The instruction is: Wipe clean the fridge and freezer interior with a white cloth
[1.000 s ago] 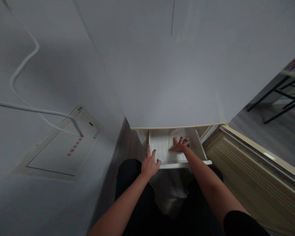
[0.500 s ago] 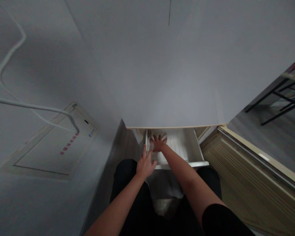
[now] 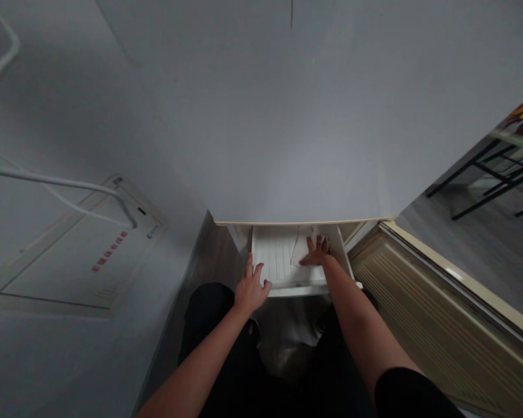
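Note:
A white pull-out drawer (image 3: pixel 283 291) stands open low in front of me, its floor ribbed. Inside it, at the right, lies a whitish cloth (image 3: pixel 299 251) with a dark edge line. My right hand (image 3: pixel 317 254) presses down on this cloth with its fingers spread, covering part of it. At the drawer's front left corner is my left hand (image 3: pixel 250 289), fingers apart and nothing in them; it touches or nearly touches the rim there.
To the right hangs an open fridge door (image 3: pixel 418 307) with a ribbed inner panel. A large pale surface (image 3: pixel 305 128) rises above the drawer. On the left wall are a white cable (image 3: pixel 65 182) and a flat panel with red lettering (image 3: pixel 70 255). A black-legged table (image 3: pixel 492 174) stands far right.
My right hand and the cloth have moved from the drawer's back left to its right side. The left hand stays by the front left corner. The view has shifted slightly.

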Tool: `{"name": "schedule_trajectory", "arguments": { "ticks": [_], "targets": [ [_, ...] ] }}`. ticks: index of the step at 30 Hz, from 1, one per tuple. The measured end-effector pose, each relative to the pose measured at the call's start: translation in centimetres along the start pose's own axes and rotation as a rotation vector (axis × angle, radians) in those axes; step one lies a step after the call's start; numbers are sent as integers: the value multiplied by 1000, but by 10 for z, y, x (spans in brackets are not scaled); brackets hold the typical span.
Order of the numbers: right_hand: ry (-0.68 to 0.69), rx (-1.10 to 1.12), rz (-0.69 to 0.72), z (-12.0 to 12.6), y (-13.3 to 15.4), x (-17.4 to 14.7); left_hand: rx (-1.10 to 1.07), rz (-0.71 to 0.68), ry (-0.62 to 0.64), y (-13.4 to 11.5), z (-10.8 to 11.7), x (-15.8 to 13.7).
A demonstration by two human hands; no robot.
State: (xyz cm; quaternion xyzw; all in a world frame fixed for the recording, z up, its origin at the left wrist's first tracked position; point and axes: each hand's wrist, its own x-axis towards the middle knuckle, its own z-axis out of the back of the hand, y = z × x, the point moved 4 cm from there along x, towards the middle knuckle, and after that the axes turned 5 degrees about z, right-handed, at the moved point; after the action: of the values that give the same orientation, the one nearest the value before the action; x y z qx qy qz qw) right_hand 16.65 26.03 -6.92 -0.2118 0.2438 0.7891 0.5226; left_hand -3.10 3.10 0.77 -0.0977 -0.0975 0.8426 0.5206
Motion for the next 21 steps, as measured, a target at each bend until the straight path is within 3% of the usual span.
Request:
{"name": "schedule_trajectory", "arguments": {
  "ticks": [8,12,15,21],
  "targets": [
    [126,-146,-71,-9,16,-3,13,-9,-18,-2,1,-1],
    [183,-97,-40,-11,44,-9,22,-15,-10,-2,0,-1],
    [199,-63,108,-17,86,-10,22,-17,-5,-2,-1,0],
    [259,-23,541,-30,175,-16,0,-22,21,1,-3,1]
  ]
}}
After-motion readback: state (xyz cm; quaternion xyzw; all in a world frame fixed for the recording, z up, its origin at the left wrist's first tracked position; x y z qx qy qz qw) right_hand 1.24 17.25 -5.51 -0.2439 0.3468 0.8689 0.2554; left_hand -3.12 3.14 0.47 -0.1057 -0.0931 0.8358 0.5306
